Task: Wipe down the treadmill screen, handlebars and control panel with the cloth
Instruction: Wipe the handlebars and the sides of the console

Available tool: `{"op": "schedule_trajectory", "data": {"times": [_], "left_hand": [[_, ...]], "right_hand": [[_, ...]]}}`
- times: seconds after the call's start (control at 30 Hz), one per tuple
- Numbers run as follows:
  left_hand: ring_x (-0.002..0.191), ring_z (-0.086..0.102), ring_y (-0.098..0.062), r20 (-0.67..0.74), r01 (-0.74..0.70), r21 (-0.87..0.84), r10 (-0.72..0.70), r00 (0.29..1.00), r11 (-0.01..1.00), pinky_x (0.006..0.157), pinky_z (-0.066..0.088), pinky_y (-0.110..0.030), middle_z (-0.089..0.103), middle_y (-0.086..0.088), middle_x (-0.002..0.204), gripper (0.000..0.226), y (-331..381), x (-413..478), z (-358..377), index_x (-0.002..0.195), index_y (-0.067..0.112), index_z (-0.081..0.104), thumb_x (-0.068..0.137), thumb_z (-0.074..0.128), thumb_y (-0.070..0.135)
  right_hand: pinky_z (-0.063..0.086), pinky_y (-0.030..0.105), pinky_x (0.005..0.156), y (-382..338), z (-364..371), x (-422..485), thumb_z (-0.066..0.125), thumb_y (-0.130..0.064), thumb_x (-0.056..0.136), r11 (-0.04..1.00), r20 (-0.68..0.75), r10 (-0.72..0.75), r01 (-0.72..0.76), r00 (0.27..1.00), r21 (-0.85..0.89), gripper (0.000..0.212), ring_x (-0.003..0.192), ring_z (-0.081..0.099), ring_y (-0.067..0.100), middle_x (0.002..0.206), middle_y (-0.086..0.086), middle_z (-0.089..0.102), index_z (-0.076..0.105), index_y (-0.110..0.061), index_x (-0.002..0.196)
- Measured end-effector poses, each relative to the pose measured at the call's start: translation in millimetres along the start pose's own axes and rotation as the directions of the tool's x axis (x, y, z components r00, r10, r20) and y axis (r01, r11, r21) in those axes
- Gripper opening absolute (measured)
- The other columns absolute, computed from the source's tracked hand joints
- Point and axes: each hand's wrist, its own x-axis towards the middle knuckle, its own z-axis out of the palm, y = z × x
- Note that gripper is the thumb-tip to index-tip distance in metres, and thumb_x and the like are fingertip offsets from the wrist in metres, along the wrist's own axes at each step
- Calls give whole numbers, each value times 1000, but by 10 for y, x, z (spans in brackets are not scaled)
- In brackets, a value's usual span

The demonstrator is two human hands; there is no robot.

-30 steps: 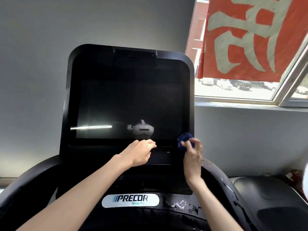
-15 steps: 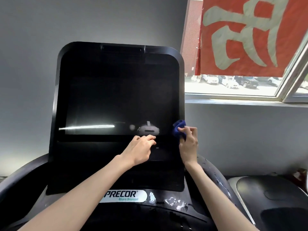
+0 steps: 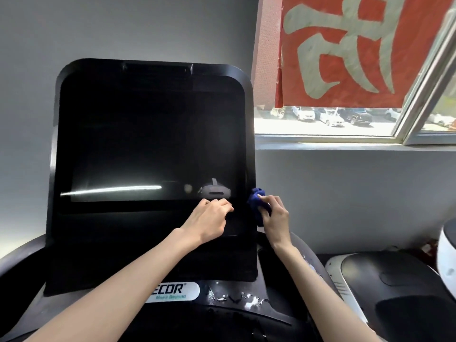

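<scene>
The treadmill's big black screen (image 3: pixel 148 139) stands upright in front of me, dark and reflecting a light strip. My right hand (image 3: pixel 275 219) grips a bunched blue cloth (image 3: pixel 256 201) against the lower right edge of the screen frame. My left hand (image 3: pixel 209 220) rests with curled fingers on the black panel just below the screen, holding nothing. The curved black handlebars (image 3: pixel 19 267) run out to both sides. The lower control panel (image 3: pixel 222 299) carries a white logo plate and peeling white flecks.
A grey wall is behind the console. A window (image 3: pixel 333 124) with a red banner (image 3: pixel 357 50) is at the upper right. Another black machine (image 3: pixel 394 292) stands low on the right, with a white rounded object (image 3: pixel 447 257) at the right edge.
My right hand with the cloth has slid from the screen's lower right corner onto the outer right edge of the frame. My left hand has stayed put. My view shifted a little.
</scene>
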Motion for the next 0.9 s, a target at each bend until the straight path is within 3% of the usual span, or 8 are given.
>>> {"op": "schedule_trajectory", "data": {"times": [0.13,0.27,0.37,0.47,0.63,0.73,0.83,0.9], "left_hand": [[141,27,-13,-22,-21,-22,20,1000,1000,112,25,-27,21,0,157,57,232,78,134,145,11,35,89,42,1],[143,24,-16,-12,17,-13,-17,1000,1000,116,25,-27,9,-7,159,69,400,68,293,150,6,20,86,44,-4],[140,31,-17,-48,52,-3,-52,998,999,115,27,-27,16,-7,158,67,475,104,311,148,6,25,85,43,-6],[133,42,-16,-118,73,3,-73,990,997,108,34,-28,28,-4,154,60,486,169,280,144,8,37,86,42,-6],[127,51,-14,-159,83,109,-65,985,991,98,43,-30,41,-3,147,56,467,164,351,136,10,50,82,49,-6],[102,68,-14,-156,68,148,-45,987,987,77,54,-29,62,-5,126,50,460,204,379,114,9,69,65,69,-2],[81,73,-12,-141,52,164,-29,990,985,60,54,-25,72,-4,106,48,437,237,370,93,9,77,47,80,0],[78,73,-10,-142,42,161,-19,990,986,56,52,-23,73,-3,103,48,426,236,368,91,10,77,44,81,1]], "right_hand": [[51,32,62,307,-420,-29,58,3,84,991,46,124,-126,991,44,38,66,61,18,88,1,63,69,-34,84],[43,11,53,504,-676,32,52,0,88,973,45,224,-226,973,45,32,54,54,-1,72,-17,69,72,-26,88],[37,0,62,633,-738,103,53,-4,91,966,101,256,-251,961,-62,22,79,59,5,87,-5,71,72,-10,101],[34,8,67,760,-705,187,51,-4,92,951,78,301,-293,951,-94,24,88,58,11,101,9,71,69,-5,106],[36,13,81,867,-646,353,47,-4,93,942,70,320,-310,945,-130,26,103,62,21,110,12,69,68,-5,110],[36,13,78,827,-669,491,45,-2,93,948,-3,285,-283,958,-148,29,100,62,23,108,13,69,67,-6,111],[44,19,65,686,-650,497,43,3,91,973,-62,230,-232,971,-20,28,69,59,15,81,12,67,66,-10,99],[52,22,74,744,-547,393,49,6,86,992,12,109,-108,994,-65,27,72,61,13,83,10,70,69,-8,97]]}}
